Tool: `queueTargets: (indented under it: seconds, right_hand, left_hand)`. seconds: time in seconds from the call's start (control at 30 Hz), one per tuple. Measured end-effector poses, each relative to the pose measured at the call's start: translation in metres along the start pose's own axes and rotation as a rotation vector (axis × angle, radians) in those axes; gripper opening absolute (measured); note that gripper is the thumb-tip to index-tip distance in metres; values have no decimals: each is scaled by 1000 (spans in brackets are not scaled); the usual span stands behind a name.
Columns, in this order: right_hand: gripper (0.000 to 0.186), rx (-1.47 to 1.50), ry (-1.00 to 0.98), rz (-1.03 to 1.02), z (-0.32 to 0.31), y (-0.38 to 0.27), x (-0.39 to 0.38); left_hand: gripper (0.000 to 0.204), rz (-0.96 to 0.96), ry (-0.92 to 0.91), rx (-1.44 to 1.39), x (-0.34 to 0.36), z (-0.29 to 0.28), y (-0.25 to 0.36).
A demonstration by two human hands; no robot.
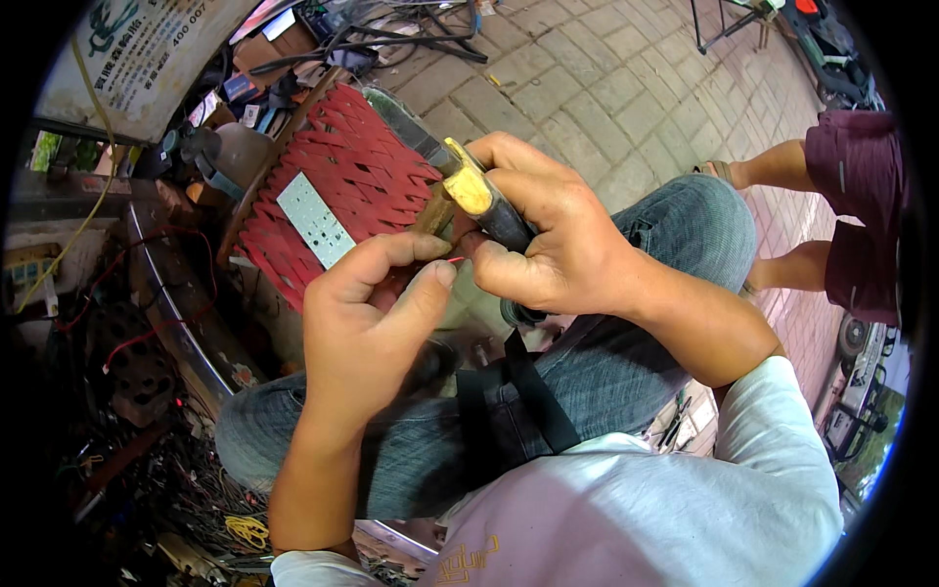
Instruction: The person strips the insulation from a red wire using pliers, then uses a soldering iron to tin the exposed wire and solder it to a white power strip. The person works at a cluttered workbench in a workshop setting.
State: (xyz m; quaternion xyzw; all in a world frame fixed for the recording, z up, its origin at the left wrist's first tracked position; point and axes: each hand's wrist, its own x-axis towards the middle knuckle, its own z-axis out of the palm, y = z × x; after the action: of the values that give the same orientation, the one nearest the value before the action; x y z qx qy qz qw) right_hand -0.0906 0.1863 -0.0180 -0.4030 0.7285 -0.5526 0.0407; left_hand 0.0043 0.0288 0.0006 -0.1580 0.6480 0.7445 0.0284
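Note:
My left hand is closed in a pinch, thumb against forefinger, on a thin red wire. Only a short bit of the wire shows by the thumb tip. Close beside it, my right hand is wrapped round a tool with yellow and black handles, which looks like pliers. Its jaws are hidden by my fingers, so whether they touch the wire cannot be seen. Beyond both hands stands a seat woven of red straps. On it lies a pale rectangular plate with small holes.
Tangled cables and parts crowd the lower left. A metal-edged frame runs along the left. Boxes and black cables are heaped behind the seat. At the right, on brick paving, another person's legs are close by.

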Motion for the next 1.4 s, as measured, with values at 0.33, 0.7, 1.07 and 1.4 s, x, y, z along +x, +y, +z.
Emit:
queueTargets:
  seconds: [0.33,0.7,1.07,1.4]
  right_hand:
    - [16,351,-7,385,-8,-6,2]
    - [13,341,-22,317,-1,-5,3]
    - [14,133,82,80,-2,2,0]
    - [33,-10,72,-224,3,4,4]
  left_hand:
    - [13,34,135,-19,6,1,-3]
    - [11,14,132,-73,6,8,-8]
    - [12,-1,169,-181,5,8,-2]
    - [11,-46,132,-265,6,4,-4]
